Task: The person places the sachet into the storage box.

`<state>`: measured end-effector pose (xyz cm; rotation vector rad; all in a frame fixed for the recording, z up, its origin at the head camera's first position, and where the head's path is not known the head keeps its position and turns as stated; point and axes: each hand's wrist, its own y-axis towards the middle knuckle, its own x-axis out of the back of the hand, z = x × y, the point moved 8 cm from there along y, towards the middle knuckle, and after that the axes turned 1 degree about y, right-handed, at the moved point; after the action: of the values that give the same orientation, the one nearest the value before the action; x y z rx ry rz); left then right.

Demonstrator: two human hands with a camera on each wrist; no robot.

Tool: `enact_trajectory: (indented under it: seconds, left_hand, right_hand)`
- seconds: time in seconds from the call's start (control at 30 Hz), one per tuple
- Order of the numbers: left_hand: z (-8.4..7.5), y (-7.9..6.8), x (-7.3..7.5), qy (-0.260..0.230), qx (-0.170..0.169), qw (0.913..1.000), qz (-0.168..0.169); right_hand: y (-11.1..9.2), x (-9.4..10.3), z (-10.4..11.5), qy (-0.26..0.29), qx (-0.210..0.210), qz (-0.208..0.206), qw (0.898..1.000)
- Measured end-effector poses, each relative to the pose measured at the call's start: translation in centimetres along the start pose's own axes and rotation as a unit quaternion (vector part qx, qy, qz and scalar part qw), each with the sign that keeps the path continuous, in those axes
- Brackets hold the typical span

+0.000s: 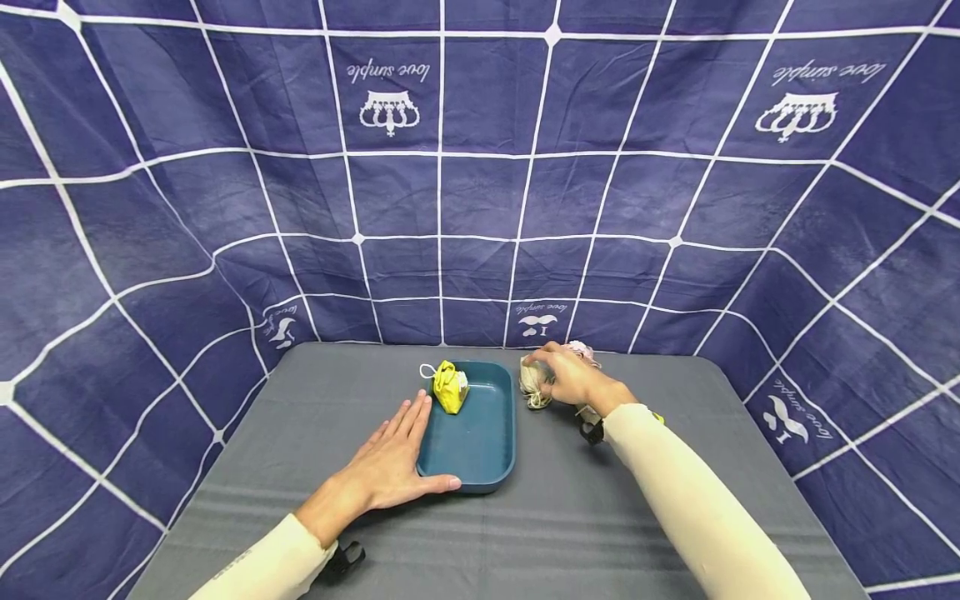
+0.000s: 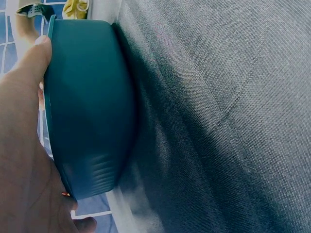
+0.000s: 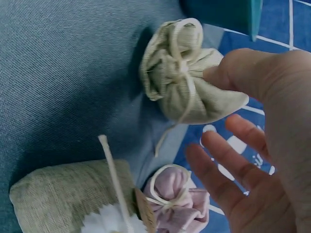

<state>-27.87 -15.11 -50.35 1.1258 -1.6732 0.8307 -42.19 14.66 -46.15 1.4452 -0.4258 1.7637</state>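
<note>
My left hand (image 1: 386, 467) lies along the left side of a teal rectangular tray (image 1: 468, 458), its fingers straight and the thumb spread toward the near rim. In the left wrist view, the thumb touches the tray's rim. A yellow pouch (image 1: 447, 392) with a white cord loop sits in the tray's far left corner. Right of the tray, my right hand (image 1: 576, 379) pinches a beige drawstring pouch (image 3: 187, 104), tied with a cream cord. The thumb presses on its side and the index finger is hidden behind it, while the other fingers extend loosely.
Near the right hand are a pink drawstring pouch (image 3: 175, 201) and an olive-brown cloth pouch (image 3: 63, 194) with a white flower-like trim. Something yellow (image 1: 657, 417) shows beside the right sleeve. Blue gridded cloth (image 1: 480, 192) walls the back and sides of the grey table (image 1: 570, 517).
</note>
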Motion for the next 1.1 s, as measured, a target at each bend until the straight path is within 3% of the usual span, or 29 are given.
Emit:
enact_trajectory:
  seconds: [0.23, 0.33, 0.57, 0.63, 0.8, 0.9, 1.1]
  left_hand:
    - [-0.1, 0.2, 0.1, 0.0, -0.002, 1.0, 0.0]
    - [-0.2, 0.2, 0.3, -0.001, -0.004, 1.0, -0.001]
    - [-0.3, 0.1, 0.5, -0.002, -0.004, 1.0, 0.001]
    - [-0.3, 0.1, 0.5, -0.003, -0.003, 1.0, 0.001]
    - [-0.3, 0.2, 0.4, -0.002, 0.001, 1.0, 0.001]
    - [-0.2, 0.2, 0.3, 0.0, 0.0, 1.0, 0.002]
    - [-0.1, 0.0, 0.0, 0.002, 0.002, 1.0, 0.005]
  right_hand:
    - [1.4, -5.5, -5.3, -0.003, 0.047, 0.01, 0.999]
    - [1.9, -6.3, -5.6, -0.009, 0.056, 0.013, 0.998]
    - [1.8, -5.2, -3.4, -0.023, 0.031, 0.003, 0.999]
    - [1.7, -4.1, -1.9, -0.031, 0.01, 0.022, 0.999]
    - [2.4, -6.3, -5.1, -0.021, -0.017, 0.024, 0.999]
    - [2.9, -8.2, -7.9, -0.016, 0.001, -0.002, 1.0]
    - [2.3, -7.2, -7.2, -0.011, 0.0, -0.024, 1.0]
